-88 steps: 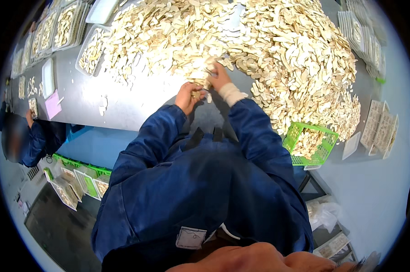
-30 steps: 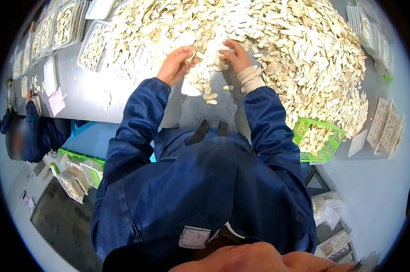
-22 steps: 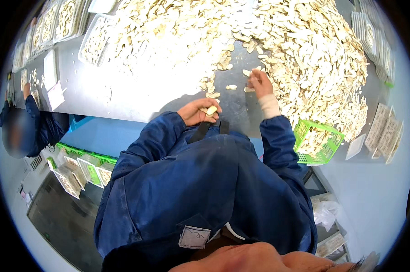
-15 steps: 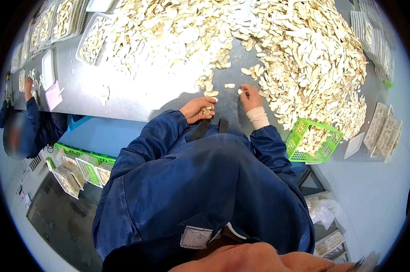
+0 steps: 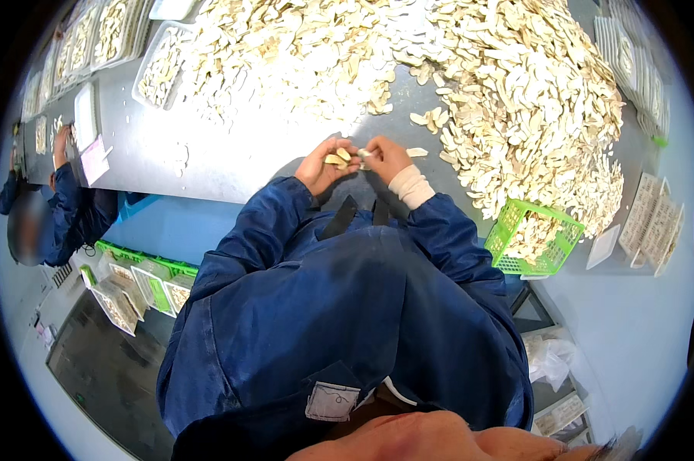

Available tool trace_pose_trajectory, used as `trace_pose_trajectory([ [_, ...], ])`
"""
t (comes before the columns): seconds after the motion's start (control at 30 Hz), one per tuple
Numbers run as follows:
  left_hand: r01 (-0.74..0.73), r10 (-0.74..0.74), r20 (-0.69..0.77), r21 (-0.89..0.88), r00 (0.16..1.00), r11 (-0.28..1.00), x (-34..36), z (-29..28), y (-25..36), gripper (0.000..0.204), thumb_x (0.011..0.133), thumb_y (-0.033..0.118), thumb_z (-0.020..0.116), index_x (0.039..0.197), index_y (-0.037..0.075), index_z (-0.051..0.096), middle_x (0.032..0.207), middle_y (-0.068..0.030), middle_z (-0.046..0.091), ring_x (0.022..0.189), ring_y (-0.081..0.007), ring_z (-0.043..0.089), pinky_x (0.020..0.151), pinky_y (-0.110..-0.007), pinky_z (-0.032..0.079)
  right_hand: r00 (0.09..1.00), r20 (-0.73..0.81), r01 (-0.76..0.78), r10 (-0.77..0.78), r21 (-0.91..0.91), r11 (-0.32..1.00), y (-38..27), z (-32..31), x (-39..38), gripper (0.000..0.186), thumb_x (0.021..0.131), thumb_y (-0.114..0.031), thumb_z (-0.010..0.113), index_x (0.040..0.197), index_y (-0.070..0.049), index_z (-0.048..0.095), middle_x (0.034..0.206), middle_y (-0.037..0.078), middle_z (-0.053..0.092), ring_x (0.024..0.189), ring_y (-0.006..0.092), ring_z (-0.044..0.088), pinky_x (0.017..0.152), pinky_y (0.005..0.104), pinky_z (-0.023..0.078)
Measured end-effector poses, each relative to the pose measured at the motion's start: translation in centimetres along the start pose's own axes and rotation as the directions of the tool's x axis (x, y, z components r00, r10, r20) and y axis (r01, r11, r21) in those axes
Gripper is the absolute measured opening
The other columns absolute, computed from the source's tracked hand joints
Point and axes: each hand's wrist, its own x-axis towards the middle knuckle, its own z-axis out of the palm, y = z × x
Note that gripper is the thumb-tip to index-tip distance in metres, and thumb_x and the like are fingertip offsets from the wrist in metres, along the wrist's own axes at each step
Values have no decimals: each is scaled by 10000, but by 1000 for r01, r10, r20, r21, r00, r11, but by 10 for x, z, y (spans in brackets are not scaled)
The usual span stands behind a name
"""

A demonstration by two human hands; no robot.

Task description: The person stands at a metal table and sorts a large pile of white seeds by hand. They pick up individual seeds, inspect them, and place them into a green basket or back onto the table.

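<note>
My left hand (image 5: pixel 325 167) is turned palm up above the near edge of the grey table, cupped around several pale, dried-looking slices (image 5: pixel 337 160) that resemble sliced mushroom. Close beside it, my right hand (image 5: pixel 387 160) pinches another pale slice (image 5: pixel 364 154) between thumb and fingers, near the left fingertips. A single loose slice (image 5: pixel 417 152) lies on the table just right of the right hand. Beyond both hands spreads a broad layer of slices (image 5: pixel 285 69), washed out by glare, and a tall heap (image 5: pixel 523 100) rises on the right.
A green plastic basket (image 5: pixel 533 240) partly filled with slices stands at the right edge. A clear tray (image 5: pixel 162 65) of slices sits at the far left, near stacked trays (image 5: pixel 112 34). Another person (image 5: pixel 70 200) works at the left end of the grey table (image 5: pixel 151 157).
My right hand has moved left, close to my left hand. The left hand has shifted up slightly and turned its palm up, showing the slices. Slices near the hands have gone from the table.
</note>
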Motion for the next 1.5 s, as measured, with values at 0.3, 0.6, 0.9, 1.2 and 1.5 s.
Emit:
trace_pose_trajectory([
  [0.3, 19, -18, 32, -21, 999, 1000, -1, -13, -11, 219, 959, 203, 443, 1072, 42, 539, 935, -76, 587, 882, -205, 600, 772, -332, 518, 942, 58, 334, -331, -78, 939, 17, 2, 73, 254, 839, -96, 522, 1081, -69, 597, 1019, 124, 626, 924, 243, 615, 777, 319, 487],
  [0.6, -16, 13, -64, -52, 998, 999, -11, -26, -16, 165, 935, 152, 443, 1010, 43, 541, 868, -68, 564, 845, -223, 578, 760, -344, 493, 994, 74, -37, 85, -507, 861, -25, -5, 81, 265, 854, -231, 496, 1068, -118, 605, 1017, 136, 634, 949, 304, 606, 817, 410, 480],
  [0.9, -29, 26, -65, -49, 998, 998, -14, -26, -19, 153, 937, 154, 439, 975, 46, 540, 865, -65, 559, 833, -217, 567, 744, -341, 484, 990, -141, -26, -18, -303, 953, -8, 4, 91, 364, 836, -175, 498, 1195, -148, 553, 1081, 154, 620, 981, 333, 592, 843, 423, 476],
  [1.2, -41, 38, -60, -46, 997, 998, -14, -25, -17, 146, 923, 139, 439, 978, 47, 538, 857, -67, 563, 836, -219, 569, 749, -337, 485, 992, -60, 66, -107, -475, 878, -27, 5, 91, 264, 834, -162, 538, 1095, -168, 577, 1007, 121, 586, 889, 328, 600, 770, 416, 484],
  [1.5, -72, 68, -68, -51, 995, 996, -12, -25, -11, 158, 931, 163, 444, 985, 51, 542, 875, -62, 566, 841, -220, 579, 749, -330, 486, 992, -103, -18, -67, -661, 750, -17, -4, 82, 155, 845, -143, 512, 966, -85, 590, 998, 157, 562, 906, 354, 606, 748, 450, 495],
])
